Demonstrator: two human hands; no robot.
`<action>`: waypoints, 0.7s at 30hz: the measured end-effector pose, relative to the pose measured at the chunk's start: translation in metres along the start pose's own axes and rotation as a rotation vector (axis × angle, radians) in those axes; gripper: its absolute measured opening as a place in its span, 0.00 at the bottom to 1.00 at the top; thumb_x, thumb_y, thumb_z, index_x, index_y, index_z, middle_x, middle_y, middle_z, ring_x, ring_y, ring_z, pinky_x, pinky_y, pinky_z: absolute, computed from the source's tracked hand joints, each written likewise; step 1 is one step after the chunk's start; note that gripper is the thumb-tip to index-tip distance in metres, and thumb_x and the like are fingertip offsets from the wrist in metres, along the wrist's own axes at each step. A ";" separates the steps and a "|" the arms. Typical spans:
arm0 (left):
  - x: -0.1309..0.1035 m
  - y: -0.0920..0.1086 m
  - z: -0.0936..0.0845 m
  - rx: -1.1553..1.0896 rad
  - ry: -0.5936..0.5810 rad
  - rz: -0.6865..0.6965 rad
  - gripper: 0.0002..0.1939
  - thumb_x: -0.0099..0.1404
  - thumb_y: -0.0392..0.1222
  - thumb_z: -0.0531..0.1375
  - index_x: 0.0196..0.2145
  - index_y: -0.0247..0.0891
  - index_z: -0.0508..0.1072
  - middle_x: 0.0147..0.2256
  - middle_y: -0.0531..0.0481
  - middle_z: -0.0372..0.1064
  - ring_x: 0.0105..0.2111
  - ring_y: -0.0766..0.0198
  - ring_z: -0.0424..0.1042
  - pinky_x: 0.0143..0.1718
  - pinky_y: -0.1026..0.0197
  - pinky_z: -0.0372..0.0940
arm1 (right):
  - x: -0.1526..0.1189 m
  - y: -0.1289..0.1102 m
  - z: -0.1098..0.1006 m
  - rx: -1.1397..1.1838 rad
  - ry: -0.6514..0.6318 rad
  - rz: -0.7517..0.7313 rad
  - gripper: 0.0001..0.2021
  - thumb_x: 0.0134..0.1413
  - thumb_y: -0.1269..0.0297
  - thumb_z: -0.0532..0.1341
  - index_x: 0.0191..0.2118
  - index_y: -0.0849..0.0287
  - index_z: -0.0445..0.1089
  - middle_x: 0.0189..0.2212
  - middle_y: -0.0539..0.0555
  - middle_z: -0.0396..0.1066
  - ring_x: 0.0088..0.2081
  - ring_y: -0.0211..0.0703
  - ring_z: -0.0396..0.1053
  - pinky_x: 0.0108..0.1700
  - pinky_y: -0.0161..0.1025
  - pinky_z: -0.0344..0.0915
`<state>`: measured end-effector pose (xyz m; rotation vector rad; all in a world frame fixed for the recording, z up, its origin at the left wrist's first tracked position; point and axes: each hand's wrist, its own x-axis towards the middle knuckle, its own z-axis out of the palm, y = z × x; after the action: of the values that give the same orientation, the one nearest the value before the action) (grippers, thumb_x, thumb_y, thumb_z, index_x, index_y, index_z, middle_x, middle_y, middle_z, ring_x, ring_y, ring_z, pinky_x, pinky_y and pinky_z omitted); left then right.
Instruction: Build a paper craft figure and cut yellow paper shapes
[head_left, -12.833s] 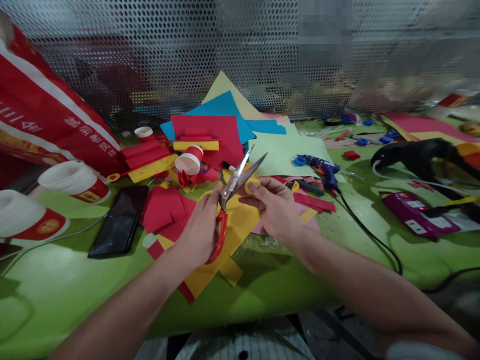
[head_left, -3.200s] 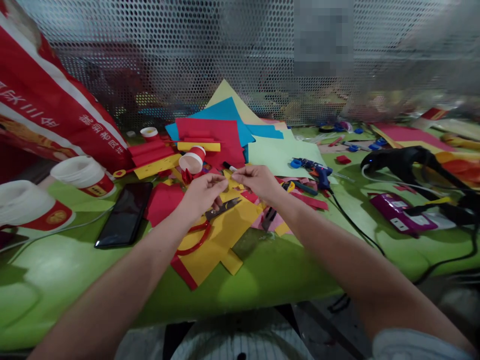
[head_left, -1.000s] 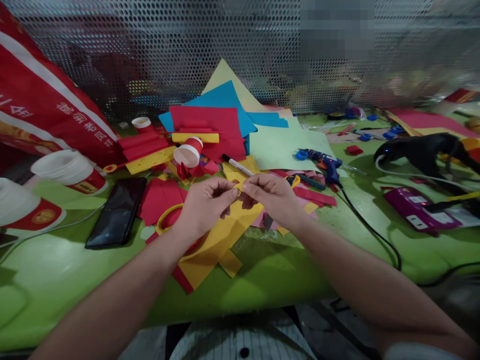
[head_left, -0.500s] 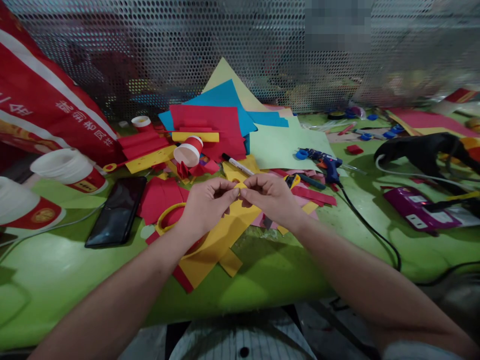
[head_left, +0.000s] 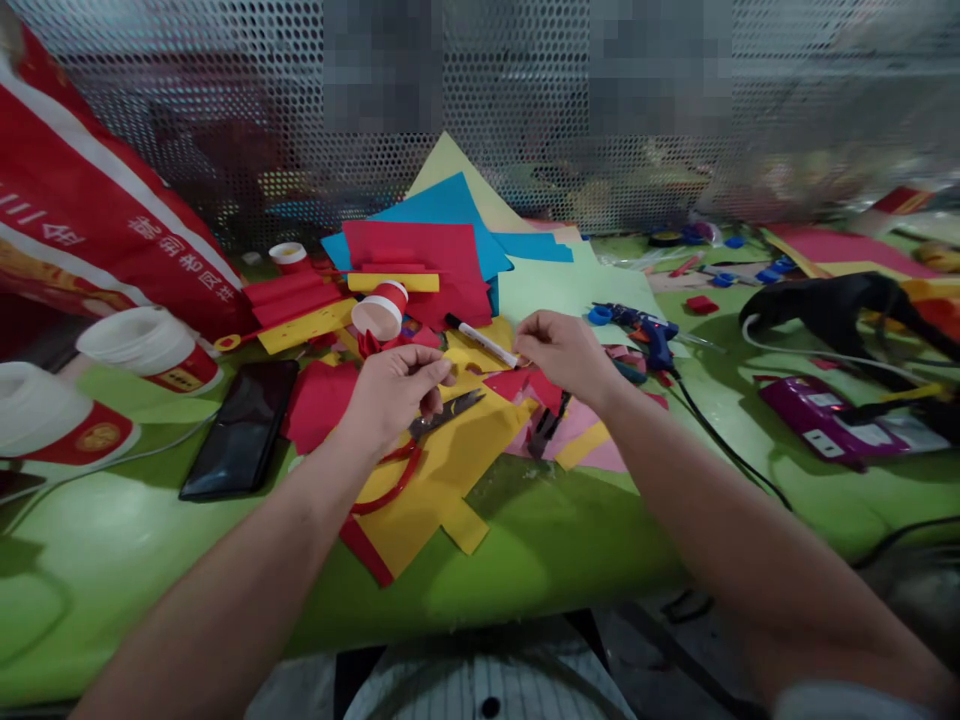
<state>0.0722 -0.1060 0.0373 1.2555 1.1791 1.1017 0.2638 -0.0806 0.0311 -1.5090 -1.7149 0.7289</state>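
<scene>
My left hand (head_left: 400, 392) is closed, thumb and index fingertips together; whatever may be in that pinch is too small to make out. Just below it lie scissors (head_left: 448, 412) with red handles, blades pointing right, on a yellow paper sheet (head_left: 450, 470). My right hand (head_left: 559, 352) is also pinched, its fingertips at the end of a white marker (head_left: 484, 342) with a black cap. I cannot tell whether they touch it or what they hold. Red paper scraps (head_left: 529, 385) lie beneath the right hand, and a red paper cup (head_left: 380, 310) rests tipped behind the left.
A black phone (head_left: 240, 430) and stacked white cups (head_left: 150, 345) stand left, beside a red bag (head_left: 112, 190). A blue glue gun (head_left: 652, 338) with a black cable lies right, near a purple box (head_left: 817, 420). Coloured paper sheets (head_left: 420, 245) lie before a perforated metal panel (head_left: 525, 100).
My hands were together on a small yellow piece; now they are apart, the left moved left and the right slightly up and right. The scissors and more of the marker show between them.
</scene>
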 end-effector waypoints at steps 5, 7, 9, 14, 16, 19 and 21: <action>0.006 -0.003 -0.004 0.019 0.035 0.001 0.05 0.54 0.33 0.60 0.21 0.34 0.70 0.20 0.54 0.68 0.12 0.75 0.61 0.13 0.69 0.56 | 0.035 0.003 0.015 -0.695 -0.102 0.017 0.15 0.50 0.56 0.57 0.41 0.60 0.68 0.41 0.63 0.71 0.41 0.54 0.70 0.37 0.44 0.64; 0.007 -0.003 -0.005 0.034 0.042 0.000 0.06 0.54 0.33 0.60 0.21 0.34 0.69 0.19 0.54 0.67 0.12 0.75 0.61 0.14 0.69 0.55 | 0.044 0.002 0.023 -0.813 -0.207 0.030 0.14 0.50 0.60 0.57 0.42 0.60 0.69 0.42 0.64 0.72 0.42 0.56 0.70 0.36 0.44 0.65; 0.007 -0.004 -0.005 0.045 0.045 0.001 0.06 0.55 0.34 0.60 0.21 0.35 0.69 0.18 0.54 0.66 0.13 0.75 0.61 0.14 0.70 0.55 | 0.051 0.002 0.027 -0.858 -0.257 0.028 0.12 0.49 0.64 0.57 0.40 0.59 0.71 0.41 0.64 0.72 0.42 0.56 0.70 0.36 0.44 0.65; 0.009 -0.008 -0.006 0.046 0.033 -0.017 0.06 0.53 0.36 0.61 0.21 0.34 0.70 0.18 0.54 0.67 0.15 0.74 0.62 0.15 0.71 0.56 | 0.066 0.001 0.020 -0.880 -0.189 0.011 0.14 0.51 0.64 0.54 0.43 0.58 0.70 0.42 0.62 0.72 0.42 0.55 0.69 0.37 0.44 0.65; 0.009 -0.010 -0.006 0.035 0.021 -0.038 0.05 0.52 0.36 0.62 0.21 0.34 0.70 0.19 0.54 0.67 0.15 0.74 0.62 0.15 0.70 0.56 | 0.069 0.002 0.017 -0.900 -0.134 0.012 0.15 0.53 0.65 0.54 0.46 0.58 0.69 0.45 0.63 0.71 0.43 0.55 0.69 0.37 0.44 0.65; 0.009 -0.011 -0.005 0.007 0.004 -0.066 0.05 0.52 0.37 0.62 0.22 0.34 0.70 0.21 0.54 0.67 0.16 0.74 0.63 0.15 0.70 0.57 | 0.068 0.005 0.018 -0.888 -0.143 -0.036 0.16 0.54 0.62 0.54 0.48 0.58 0.68 0.48 0.63 0.68 0.46 0.54 0.67 0.38 0.42 0.64; 0.008 -0.012 -0.005 -0.013 -0.019 -0.083 0.05 0.52 0.37 0.62 0.22 0.34 0.70 0.22 0.54 0.67 0.16 0.74 0.63 0.15 0.70 0.58 | 0.065 0.007 0.019 -0.857 -0.247 -0.107 0.15 0.54 0.61 0.55 0.46 0.57 0.70 0.47 0.61 0.70 0.47 0.53 0.67 0.40 0.41 0.63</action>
<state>0.0673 -0.0975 0.0253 1.1944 1.1978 1.0329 0.2490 -0.0147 0.0239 -1.8941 -2.4548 0.0946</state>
